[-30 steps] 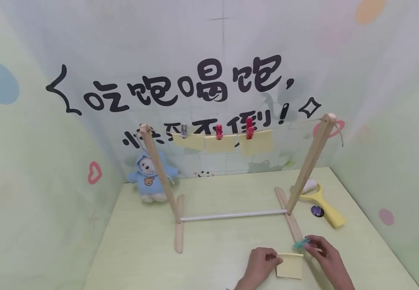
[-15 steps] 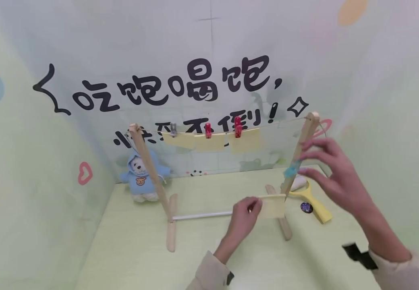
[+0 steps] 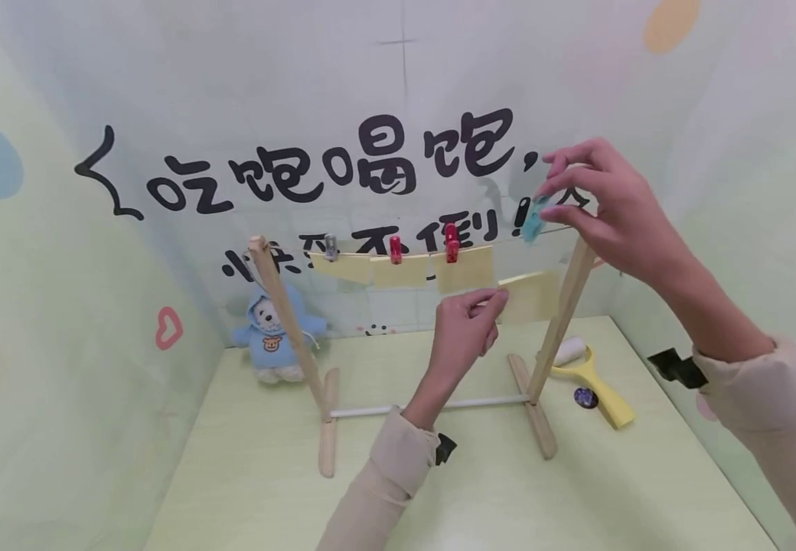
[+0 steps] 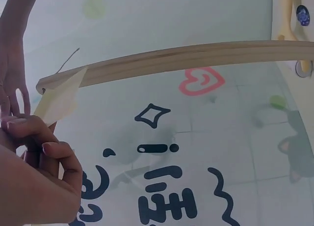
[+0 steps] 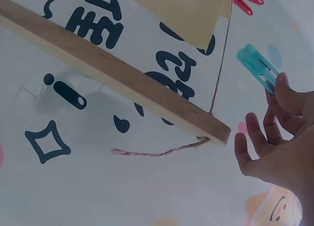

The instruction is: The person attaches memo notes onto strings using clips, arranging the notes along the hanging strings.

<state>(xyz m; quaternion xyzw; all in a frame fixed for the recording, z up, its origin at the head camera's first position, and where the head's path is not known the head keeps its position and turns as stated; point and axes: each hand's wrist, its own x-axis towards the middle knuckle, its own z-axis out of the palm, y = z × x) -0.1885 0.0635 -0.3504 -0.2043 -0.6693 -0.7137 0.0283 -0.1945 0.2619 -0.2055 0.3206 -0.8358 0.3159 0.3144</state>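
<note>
A yellow sticky note (image 3: 530, 298) is pinched at its left edge by my left hand (image 3: 463, 329), just below the string and right of the hung notes. My right hand (image 3: 611, 203) pinches a teal clothespin (image 5: 258, 69) between thumb and index finger, above the string near the right post; its other fingers are spread. Along the string (image 5: 223, 64), one grey clothespin (image 3: 331, 247) and two red clothespins (image 3: 396, 249) hold yellow notes (image 3: 399, 272). In the left wrist view, my left fingers curl against the note, whose sheet partly covers the wooden post (image 4: 186, 56).
Two wooden posts (image 3: 563, 321) on feet carry the string, joined low down by a white rod (image 3: 487, 402). A plush toy in blue (image 3: 277, 337) sits behind the left post. Right of the stand lie a yellow-handled lint roller (image 3: 601, 390) and a dark round object (image 3: 585, 397).
Both hands have risen from the tabletop to string height. The left hand carried the sticky note up, and the right hand lifted the teal clothespin above the string. The view has shifted slightly.
</note>
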